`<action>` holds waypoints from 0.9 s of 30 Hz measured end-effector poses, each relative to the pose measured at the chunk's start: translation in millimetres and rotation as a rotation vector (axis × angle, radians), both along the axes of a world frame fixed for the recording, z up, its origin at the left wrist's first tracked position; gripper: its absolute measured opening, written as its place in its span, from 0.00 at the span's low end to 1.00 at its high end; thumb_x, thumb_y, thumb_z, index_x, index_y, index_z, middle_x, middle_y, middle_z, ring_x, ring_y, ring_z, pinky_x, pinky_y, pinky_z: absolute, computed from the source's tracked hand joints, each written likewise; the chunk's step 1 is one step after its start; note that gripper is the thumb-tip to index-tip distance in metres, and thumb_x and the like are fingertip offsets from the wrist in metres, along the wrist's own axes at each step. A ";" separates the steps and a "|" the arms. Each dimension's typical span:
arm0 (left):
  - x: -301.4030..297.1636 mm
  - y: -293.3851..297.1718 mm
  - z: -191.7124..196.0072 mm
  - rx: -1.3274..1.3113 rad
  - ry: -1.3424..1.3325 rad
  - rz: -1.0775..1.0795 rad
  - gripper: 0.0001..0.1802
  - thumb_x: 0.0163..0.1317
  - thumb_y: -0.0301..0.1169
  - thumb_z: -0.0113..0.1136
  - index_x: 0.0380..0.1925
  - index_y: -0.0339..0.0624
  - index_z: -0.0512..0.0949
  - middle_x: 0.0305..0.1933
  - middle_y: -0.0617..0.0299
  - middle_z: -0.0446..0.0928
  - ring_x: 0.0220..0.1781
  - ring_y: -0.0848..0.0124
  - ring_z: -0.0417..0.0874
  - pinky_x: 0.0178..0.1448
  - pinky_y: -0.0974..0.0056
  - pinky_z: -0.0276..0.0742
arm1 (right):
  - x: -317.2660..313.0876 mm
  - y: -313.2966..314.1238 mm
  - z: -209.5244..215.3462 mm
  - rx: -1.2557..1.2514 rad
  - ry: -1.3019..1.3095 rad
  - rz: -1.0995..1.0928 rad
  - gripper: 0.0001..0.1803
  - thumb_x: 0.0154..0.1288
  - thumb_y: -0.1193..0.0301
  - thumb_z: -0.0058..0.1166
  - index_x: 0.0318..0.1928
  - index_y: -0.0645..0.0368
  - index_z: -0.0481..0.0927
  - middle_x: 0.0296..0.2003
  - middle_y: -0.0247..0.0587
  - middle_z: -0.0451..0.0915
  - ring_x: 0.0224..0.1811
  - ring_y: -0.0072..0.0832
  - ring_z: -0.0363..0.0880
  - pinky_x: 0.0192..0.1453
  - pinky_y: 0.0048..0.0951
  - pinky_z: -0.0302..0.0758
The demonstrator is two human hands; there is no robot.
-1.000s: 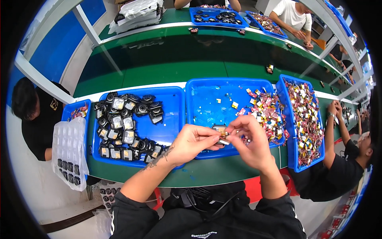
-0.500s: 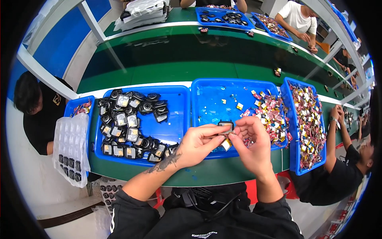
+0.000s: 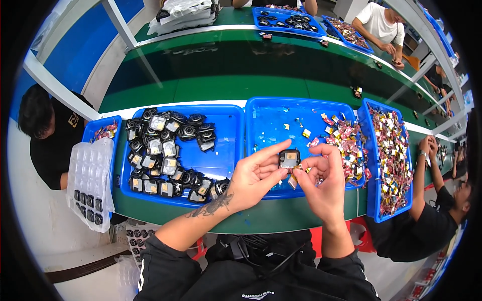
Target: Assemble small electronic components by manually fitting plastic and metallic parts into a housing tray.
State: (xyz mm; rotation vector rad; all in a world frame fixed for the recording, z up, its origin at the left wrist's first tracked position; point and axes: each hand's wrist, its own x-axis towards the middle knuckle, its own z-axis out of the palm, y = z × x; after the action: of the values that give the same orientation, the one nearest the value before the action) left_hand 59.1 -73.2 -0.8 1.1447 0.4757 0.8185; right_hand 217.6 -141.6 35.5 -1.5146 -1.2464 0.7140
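My left hand (image 3: 253, 175) holds a small black square device housing (image 3: 289, 159) with a grey face, its thumb below and fingers along the left side. At the housing's lower edge, my right hand (image 3: 324, 185) pinches thumb and forefinger together. The pinched piece is mostly hidden; it may be a thin wire. A small silvery-white block (image 3: 292, 182), like a battery cell, hangs just under the fingertips. Both hands are over the front of a blue tray (image 3: 273, 103) with red, white and yellow small parts (image 3: 346, 143) heaped at its right.
To the left, a blue tray (image 3: 226, 150) holds many black housings (image 3: 155, 135). A narrow blue tray (image 3: 371, 200) of small parts stands at the right. Beyond runs a green belt (image 3: 226, 88). Clear blister trays (image 3: 90, 170) lie far left. Co-workers sit at both sides and across.
The housing has tipped so that its grey face shows more fully. My left fingers have opened out more around it. The small block hangs slightly farther right.
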 end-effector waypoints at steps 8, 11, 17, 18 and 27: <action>4.0 -5.2 -5.1 -0.022 0.029 0.110 0.23 0.67 0.19 0.53 0.63 0.37 0.66 0.51 0.49 0.80 0.50 0.70 0.83 0.54 0.68 0.80 | -15.0 4.9 -33.2 0.100 0.022 -0.088 0.22 0.59 0.83 0.61 0.53 0.65 0.69 0.36 0.40 0.77 0.32 0.18 0.77 0.31 0.18 0.76; 6.2 -9.5 -2.2 0.068 0.078 0.161 0.21 0.68 0.19 0.52 0.61 0.36 0.67 0.49 0.49 0.81 0.49 0.70 0.83 0.52 0.68 0.81 | -19.5 4.7 -34.3 0.111 0.033 -0.094 0.21 0.61 0.84 0.58 0.54 0.66 0.69 0.37 0.41 0.78 0.35 0.20 0.79 0.34 0.19 0.79; 4.7 -1.5 -5.3 0.031 0.099 0.145 0.23 0.66 0.17 0.53 0.62 0.35 0.65 0.49 0.50 0.80 0.49 0.69 0.83 0.55 0.67 0.79 | -16.8 8.2 -36.1 0.128 0.068 -0.023 0.22 0.61 0.85 0.57 0.56 0.66 0.69 0.38 0.41 0.78 0.35 0.19 0.79 0.35 0.19 0.80; 4.2 -2.0 -4.5 0.001 0.107 0.144 0.25 0.66 0.18 0.54 0.63 0.36 0.64 0.49 0.51 0.80 0.50 0.69 0.83 0.55 0.67 0.79 | -17.0 9.6 -34.9 0.127 0.045 -0.009 0.23 0.60 0.85 0.57 0.56 0.65 0.69 0.37 0.40 0.78 0.35 0.19 0.79 0.35 0.18 0.79; -74.7 -47.0 135.5 0.935 -0.028 0.473 0.05 0.54 0.21 0.64 0.31 0.42 0.81 0.30 0.61 0.81 0.28 0.67 0.83 0.36 0.64 0.80 | 59.5 142.6 -13.4 -0.047 -0.102 0.145 0.26 0.53 0.77 0.65 0.53 0.64 0.72 0.27 0.39 0.81 0.30 0.21 0.79 0.35 0.25 0.75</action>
State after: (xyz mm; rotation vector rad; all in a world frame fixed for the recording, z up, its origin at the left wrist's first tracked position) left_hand -15.6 -120.2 134.7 1.9046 0.3388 1.5549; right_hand 277.1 1.1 22.1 -1.5256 -1.4366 0.7731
